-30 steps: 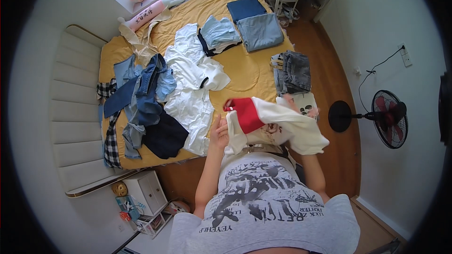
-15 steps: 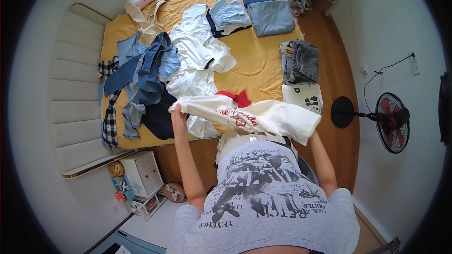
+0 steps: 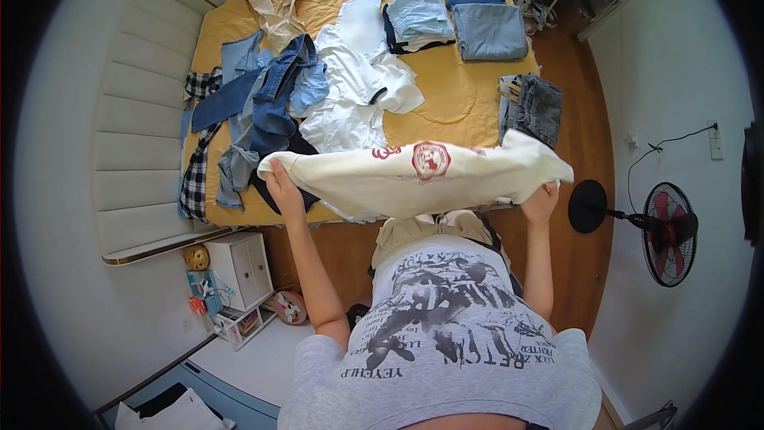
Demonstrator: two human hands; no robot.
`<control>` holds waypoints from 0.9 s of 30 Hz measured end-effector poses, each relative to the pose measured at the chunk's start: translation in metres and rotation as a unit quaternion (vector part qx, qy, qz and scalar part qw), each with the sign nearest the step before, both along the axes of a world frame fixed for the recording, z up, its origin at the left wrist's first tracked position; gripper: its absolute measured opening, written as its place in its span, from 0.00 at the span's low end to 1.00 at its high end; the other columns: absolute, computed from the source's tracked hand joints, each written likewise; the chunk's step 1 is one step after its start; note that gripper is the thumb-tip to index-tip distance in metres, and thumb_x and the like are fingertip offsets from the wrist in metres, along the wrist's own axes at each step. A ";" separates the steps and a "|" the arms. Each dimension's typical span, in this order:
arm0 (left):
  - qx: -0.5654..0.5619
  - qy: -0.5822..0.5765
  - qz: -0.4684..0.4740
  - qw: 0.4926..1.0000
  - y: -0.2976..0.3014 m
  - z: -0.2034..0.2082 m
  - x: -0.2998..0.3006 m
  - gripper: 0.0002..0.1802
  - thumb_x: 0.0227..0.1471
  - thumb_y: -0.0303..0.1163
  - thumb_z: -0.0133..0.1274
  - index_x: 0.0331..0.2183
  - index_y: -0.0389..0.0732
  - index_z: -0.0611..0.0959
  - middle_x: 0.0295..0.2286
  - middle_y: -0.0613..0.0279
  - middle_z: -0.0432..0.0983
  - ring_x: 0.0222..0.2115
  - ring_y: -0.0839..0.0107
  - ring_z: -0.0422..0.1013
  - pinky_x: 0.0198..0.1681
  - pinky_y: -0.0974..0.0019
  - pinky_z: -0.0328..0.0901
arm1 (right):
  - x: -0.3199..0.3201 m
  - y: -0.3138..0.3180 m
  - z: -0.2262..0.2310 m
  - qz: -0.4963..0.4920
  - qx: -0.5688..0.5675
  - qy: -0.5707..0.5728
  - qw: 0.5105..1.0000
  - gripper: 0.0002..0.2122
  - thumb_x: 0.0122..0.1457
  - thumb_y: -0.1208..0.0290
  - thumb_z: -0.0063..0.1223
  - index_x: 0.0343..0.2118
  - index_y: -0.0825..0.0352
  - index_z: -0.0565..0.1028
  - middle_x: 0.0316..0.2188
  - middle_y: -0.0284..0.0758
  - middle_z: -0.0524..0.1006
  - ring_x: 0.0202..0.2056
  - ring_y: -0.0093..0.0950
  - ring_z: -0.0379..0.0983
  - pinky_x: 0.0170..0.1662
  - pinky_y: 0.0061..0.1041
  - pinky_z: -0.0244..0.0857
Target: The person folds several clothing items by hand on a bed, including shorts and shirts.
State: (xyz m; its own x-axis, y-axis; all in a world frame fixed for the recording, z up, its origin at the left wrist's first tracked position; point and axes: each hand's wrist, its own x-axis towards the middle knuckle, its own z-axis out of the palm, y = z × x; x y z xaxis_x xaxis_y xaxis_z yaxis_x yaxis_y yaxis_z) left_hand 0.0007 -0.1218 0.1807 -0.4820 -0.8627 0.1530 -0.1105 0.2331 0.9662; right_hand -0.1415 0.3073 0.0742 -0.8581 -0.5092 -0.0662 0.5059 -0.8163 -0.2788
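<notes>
A cream T-shirt [image 3: 469, 175] with red printing is stretched sideways in front of me, above the near edge of the bed. At its left end my left hand [image 3: 285, 191] is closed on the cloth. My right hand [image 3: 543, 201] grips the other end, with a loose part of the cloth flaring up beside it. Beyond the T-shirt lie rumpled white clothes [image 3: 342, 72] and, to their left, a heap of denim garments [image 3: 270, 103]. A dark garment [image 3: 298, 143] is partly hidden under the denim and behind the T-shirt.
Folded blue jeans [image 3: 491, 32] and a light blue folded garment [image 3: 420, 16] lie at the bed's far side. Folded grey jeans [image 3: 537, 107] rest on its right edge. A standing fan [image 3: 670, 232] is at the right, and a white cabinet [image 3: 239, 271] at the left.
The T-shirt has turned and been pulled out wider, with a round red emblem now showing. My right hand has come into fuller view at its end. The whole view has shifted slightly.
</notes>
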 end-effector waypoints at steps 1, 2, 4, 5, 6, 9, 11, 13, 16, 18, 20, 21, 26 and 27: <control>-0.016 -0.005 0.012 1.000 0.004 0.003 -0.004 0.19 0.54 0.42 0.36 0.34 0.33 0.69 0.28 0.62 0.67 0.29 0.76 0.63 0.34 0.74 0.58 | -0.004 -0.002 -0.003 -0.001 0.000 0.002 1.000 0.24 0.53 0.59 0.39 0.51 0.66 0.57 0.50 0.39 0.60 0.53 0.34 0.54 0.56 0.33 0.41; -0.032 -0.009 0.023 0.999 0.006 0.005 -0.008 0.18 0.55 0.40 0.35 0.32 0.33 0.70 0.26 0.62 0.67 0.27 0.76 0.62 0.33 0.73 0.58 | -0.010 -0.004 -0.003 0.037 0.037 -0.010 0.999 0.23 0.53 0.61 0.40 0.50 0.68 0.57 0.50 0.39 0.61 0.52 0.33 0.55 0.56 0.32 0.42; -0.035 0.014 0.004 0.999 0.002 0.002 -0.012 0.18 0.55 0.40 0.35 0.33 0.33 0.69 0.27 0.62 0.67 0.27 0.76 0.62 0.33 0.73 0.58 | -0.031 -0.017 0.000 0.075 0.141 -0.048 0.986 0.20 0.54 0.66 0.42 0.48 0.71 0.59 0.46 0.38 0.65 0.48 0.30 0.61 0.52 0.29 0.52; -0.040 0.033 -0.010 0.999 -0.001 -0.001 -0.011 0.17 0.55 0.39 0.35 0.34 0.33 0.69 0.27 0.62 0.67 0.27 0.76 0.62 0.33 0.73 0.58 | -0.043 -0.029 0.014 0.084 0.277 -0.064 0.955 0.18 0.54 0.66 0.43 0.46 0.71 0.62 0.42 0.36 0.68 0.42 0.27 0.65 0.47 0.26 0.58; -0.016 0.046 -0.015 0.999 -0.002 0.001 -0.012 0.16 0.55 0.38 0.36 0.35 0.34 0.68 0.29 0.61 0.67 0.29 0.76 0.62 0.34 0.73 0.58 | -0.055 -0.028 0.011 0.059 0.323 -0.051 0.943 0.18 0.54 0.64 0.43 0.44 0.71 0.63 0.41 0.36 0.69 0.41 0.25 0.66 0.46 0.25 0.59; 0.097 0.084 0.054 0.990 -0.006 0.012 -0.012 0.16 0.54 0.37 0.36 0.38 0.34 0.68 0.31 0.60 0.68 0.33 0.74 0.65 0.37 0.73 0.59 | -0.079 -0.030 0.027 -0.023 0.371 -0.047 0.927 0.16 0.54 0.64 0.44 0.40 0.71 0.66 0.38 0.35 0.70 0.38 0.25 0.67 0.44 0.25 0.60; 0.098 0.098 0.046 0.989 -0.017 0.006 -0.010 0.16 0.54 0.37 0.37 0.39 0.34 0.67 0.32 0.59 0.67 0.34 0.72 0.65 0.38 0.71 0.60 | -0.100 -0.020 0.039 -0.104 0.378 0.051 0.918 0.14 0.53 0.66 0.46 0.38 0.70 0.67 0.36 0.35 0.71 0.38 0.25 0.67 0.42 0.26 0.61; 0.095 0.113 0.041 0.988 -0.023 0.002 -0.011 0.16 0.54 0.36 0.37 0.39 0.34 0.66 0.33 0.57 0.67 0.35 0.71 0.65 0.38 0.70 0.60 | -0.117 -0.013 0.058 -0.144 0.440 0.070 0.884 0.13 0.53 0.64 0.46 0.35 0.70 0.69 0.33 0.35 0.72 0.33 0.23 0.69 0.38 0.21 0.64; 0.052 0.131 0.093 0.986 -0.031 -0.006 -0.025 0.16 0.53 0.33 0.39 0.40 0.31 0.62 0.37 0.54 0.62 0.38 0.70 0.61 0.43 0.71 0.55 | -0.128 -0.025 0.104 -0.150 0.545 0.112 0.817 0.17 0.51 0.58 0.49 0.34 0.70 0.70 0.28 0.31 0.72 0.29 0.19 0.68 0.30 0.17 0.63; 0.087 0.129 0.077 0.985 -0.032 0.003 -0.042 0.18 0.52 0.31 0.41 0.44 0.37 0.58 0.37 0.55 0.62 0.36 0.71 0.63 0.37 0.71 0.60 | -0.137 -0.028 0.121 -0.141 0.552 0.136 0.811 0.17 0.52 0.59 0.48 0.36 0.71 0.69 0.29 0.32 0.72 0.30 0.20 0.68 0.32 0.17 0.63; 0.174 0.123 0.043 0.976 -0.034 0.021 -0.056 0.22 0.50 0.29 0.44 0.46 0.45 0.55 0.36 0.57 0.63 0.31 0.74 0.66 0.28 0.73 0.64 | -0.155 -0.020 0.130 -0.130 0.559 0.154 0.804 0.17 0.52 0.60 0.48 0.37 0.71 0.69 0.30 0.32 0.72 0.32 0.20 0.68 0.33 0.17 0.63; 0.226 0.140 0.029 0.964 -0.034 0.031 -0.062 0.23 0.50 0.29 0.45 0.46 0.47 0.54 0.35 0.58 0.64 0.28 0.74 0.67 0.28 0.73 0.64 | -0.162 -0.019 0.139 -0.100 0.513 0.166 0.836 0.17 0.52 0.62 0.47 0.40 0.71 0.67 0.33 0.34 0.71 0.34 0.22 0.68 0.35 0.18 0.64; 0.215 0.233 -0.084 0.945 -0.041 0.069 -0.088 0.23 0.51 0.28 0.43 0.46 0.50 0.53 0.32 0.59 0.67 0.26 0.74 0.68 0.28 0.73 0.64 | -0.172 -0.019 0.189 -0.077 0.396 0.218 0.889 0.19 0.53 0.69 0.46 0.46 0.69 0.61 0.42 0.37 0.67 0.38 0.26 0.67 0.41 0.24 0.63; 0.206 0.234 -0.088 0.946 -0.040 0.078 -0.093 0.23 0.51 0.28 0.43 0.46 0.50 0.52 0.32 0.59 0.67 0.26 0.74 0.68 0.28 0.73 0.63 | -0.177 -0.015 0.191 -0.119 0.407 0.243 0.872 0.20 0.53 0.70 0.46 0.48 0.68 0.59 0.42 0.37 0.66 0.39 0.26 0.67 0.42 0.25 0.62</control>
